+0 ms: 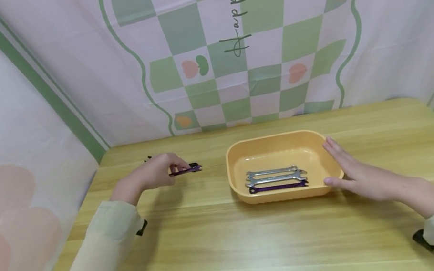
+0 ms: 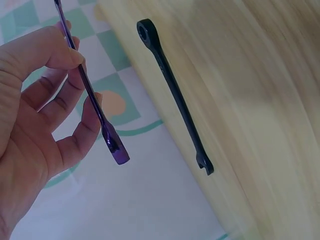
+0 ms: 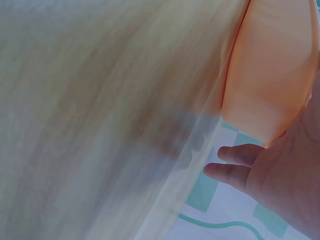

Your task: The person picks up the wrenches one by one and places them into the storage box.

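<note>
My left hand (image 1: 158,170) pinches a purple wrench (image 2: 90,90) between thumb and fingers, above the left part of the table. Beside it, a black wrench (image 2: 176,92) lies on the wood, mostly hidden behind the hand in the head view. My right hand (image 1: 366,177) rests at the right end of a yellow basin (image 1: 246,200), its thumb at the front rim and its fingers extended along the side. Inside the basin lie two silver wrenches (image 1: 275,178) and another purple wrench (image 1: 278,187), roughly parallel.
The basin stands on a light wooden table (image 1: 221,256), right of its middle. Behind the table's back edge hangs a patterned cloth (image 1: 232,74) with green and white checks. Another printed cloth (image 1: 5,144) runs along the left side.
</note>
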A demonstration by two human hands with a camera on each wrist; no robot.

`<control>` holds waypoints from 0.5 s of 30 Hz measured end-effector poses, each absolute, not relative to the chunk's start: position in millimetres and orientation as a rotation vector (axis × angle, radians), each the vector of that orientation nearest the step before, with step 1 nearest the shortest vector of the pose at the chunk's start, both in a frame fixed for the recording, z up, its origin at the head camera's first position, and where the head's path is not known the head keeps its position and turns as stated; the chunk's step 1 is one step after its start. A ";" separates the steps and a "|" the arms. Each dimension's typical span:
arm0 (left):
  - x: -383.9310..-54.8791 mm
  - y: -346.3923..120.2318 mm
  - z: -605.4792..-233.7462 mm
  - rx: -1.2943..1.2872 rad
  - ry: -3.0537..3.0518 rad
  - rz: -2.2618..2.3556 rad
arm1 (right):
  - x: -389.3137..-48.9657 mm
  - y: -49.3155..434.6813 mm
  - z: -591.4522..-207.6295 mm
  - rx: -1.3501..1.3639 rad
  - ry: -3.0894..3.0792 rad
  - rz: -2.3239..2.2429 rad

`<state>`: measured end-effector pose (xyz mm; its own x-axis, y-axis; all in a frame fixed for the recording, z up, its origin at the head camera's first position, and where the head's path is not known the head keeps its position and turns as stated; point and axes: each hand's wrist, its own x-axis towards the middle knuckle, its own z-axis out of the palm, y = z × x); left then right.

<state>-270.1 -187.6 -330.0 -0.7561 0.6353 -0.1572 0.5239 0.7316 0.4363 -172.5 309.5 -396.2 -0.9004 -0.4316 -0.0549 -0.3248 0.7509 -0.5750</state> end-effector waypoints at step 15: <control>-265.6 -166.9 -321.6 0.995 2.633 0.477 | -172.7 308.9 -394.3 -0.606 2.759 -0.849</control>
